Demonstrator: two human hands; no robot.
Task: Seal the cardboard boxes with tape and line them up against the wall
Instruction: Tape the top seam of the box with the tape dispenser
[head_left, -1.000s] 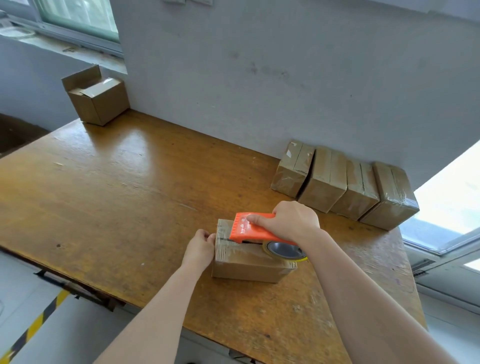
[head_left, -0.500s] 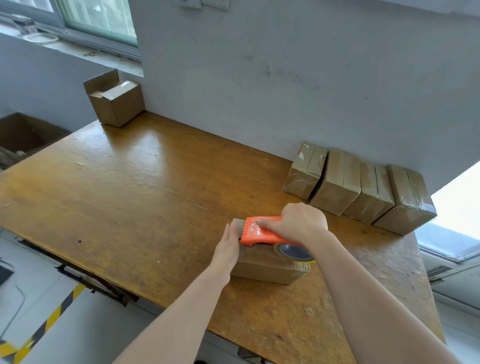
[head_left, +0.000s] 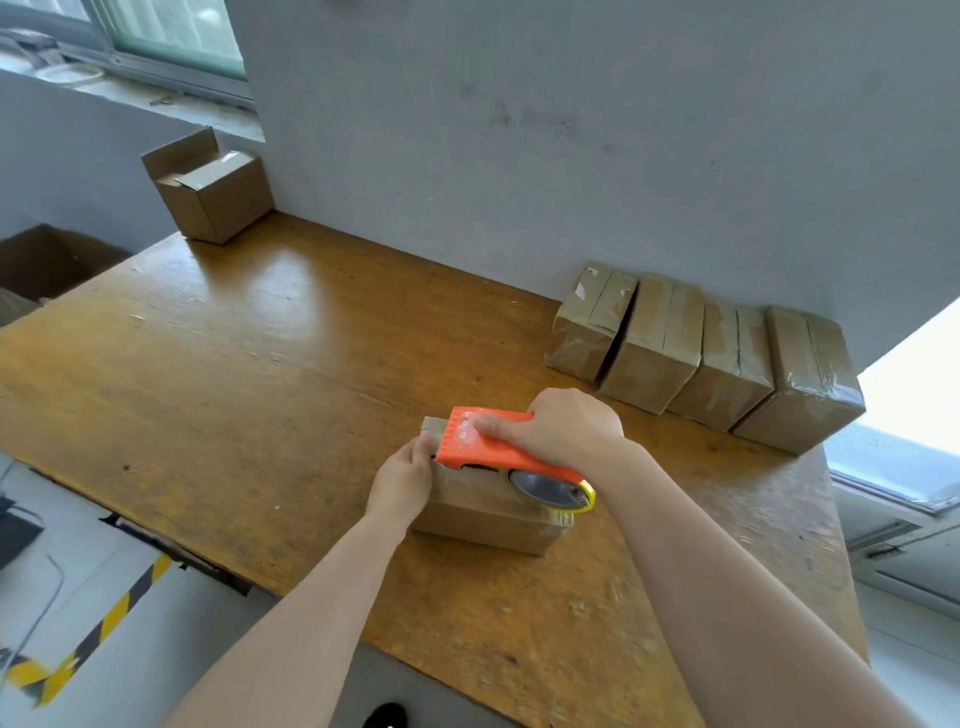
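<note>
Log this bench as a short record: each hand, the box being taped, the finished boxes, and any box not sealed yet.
right hand: grips orange tape dispenser on top of the box
left hand: touches the box's left end; grip unclear
finished: four taped boxes in a row against the wall
unsealed: open box at the table's far left corner

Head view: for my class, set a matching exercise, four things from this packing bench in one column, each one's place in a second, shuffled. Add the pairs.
1 tape dispenser
2 open box
3 four taped boxes
4 left hand

A far left table corner
B in a row against the wall
C in the right hand, atop the near box
D holding the near box's left end

Pairs: 1-C, 2-A, 3-B, 4-D
</note>
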